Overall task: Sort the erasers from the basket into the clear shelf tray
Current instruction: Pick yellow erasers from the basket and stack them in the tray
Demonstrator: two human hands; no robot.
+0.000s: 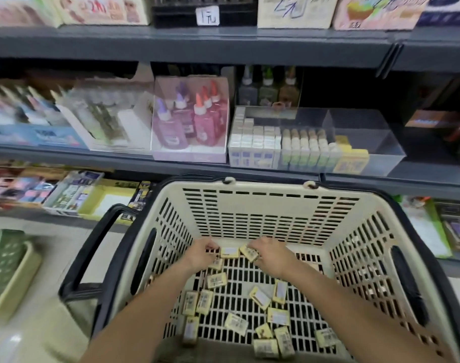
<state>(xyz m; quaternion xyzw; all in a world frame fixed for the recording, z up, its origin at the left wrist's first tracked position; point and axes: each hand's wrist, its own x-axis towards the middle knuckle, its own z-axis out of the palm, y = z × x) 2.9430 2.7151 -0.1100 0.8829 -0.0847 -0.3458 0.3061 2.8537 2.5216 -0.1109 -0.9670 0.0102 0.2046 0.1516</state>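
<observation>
Grey shelf with clear tray, perhaps glue bottles

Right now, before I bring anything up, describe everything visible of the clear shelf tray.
The clear shelf tray is a transparent, plastic-looking rectangular box standing on the grey shelf above the basket, right of the pink glue box. Its left part holds upright rows of white erasers, then green-banded erasers, then yellow erasers; its right part looks bare. Neither the left hand nor the right hand touches it.
</observation>
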